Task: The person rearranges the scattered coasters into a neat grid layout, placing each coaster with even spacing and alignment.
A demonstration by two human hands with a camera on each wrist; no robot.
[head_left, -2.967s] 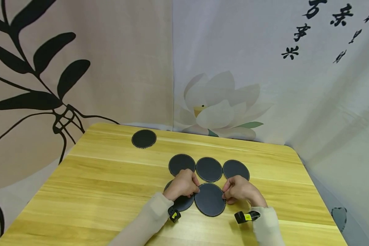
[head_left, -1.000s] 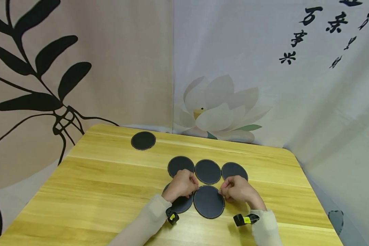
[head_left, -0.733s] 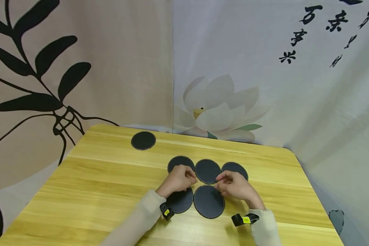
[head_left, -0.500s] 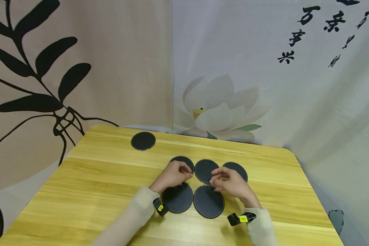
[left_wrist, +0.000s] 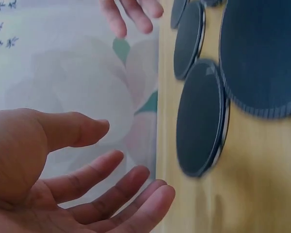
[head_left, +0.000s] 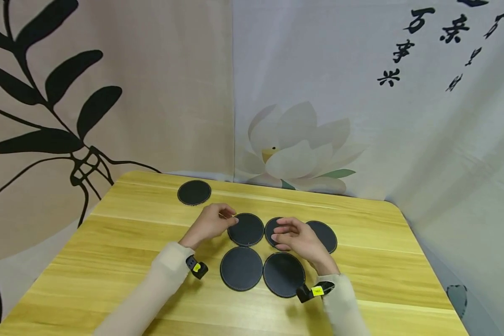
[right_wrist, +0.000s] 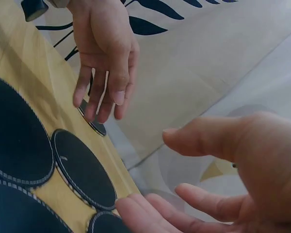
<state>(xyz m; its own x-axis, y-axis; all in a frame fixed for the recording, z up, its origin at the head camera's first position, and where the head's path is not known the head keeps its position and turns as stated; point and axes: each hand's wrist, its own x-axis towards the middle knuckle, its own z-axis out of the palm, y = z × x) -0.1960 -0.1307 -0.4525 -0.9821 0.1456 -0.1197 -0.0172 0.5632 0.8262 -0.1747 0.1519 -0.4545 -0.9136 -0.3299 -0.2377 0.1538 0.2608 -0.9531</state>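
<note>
Round black coasters with stitched edges lie flat on the table. Two form the front row, a left one [head_left: 241,269] and a right one [head_left: 283,275]. Behind them are three more: left [head_left: 246,232], middle [head_left: 270,231] and right [head_left: 326,239]. My left hand [head_left: 210,225] hovers beside the back-left coaster, fingers loosely bent and holding nothing. Above the middle coaster, partly hiding it, is my right hand [head_left: 300,240], its thumb and fingers apart with nothing between them. A lone coaster [head_left: 194,192] sits beyond my left hand, near the far edge.
The wooden table [head_left: 122,261] ends at a fabric backdrop [head_left: 172,93] printed with leaves, a lotus and characters. Each wrist wears a small black camera, the left one [head_left: 197,267] and the right one [head_left: 312,292].
Both hands have let go of the front coasters and lifted away. The left hand has moved left and back towards the lone coaster; the right hand has moved left and back, its fingers spreading.
</note>
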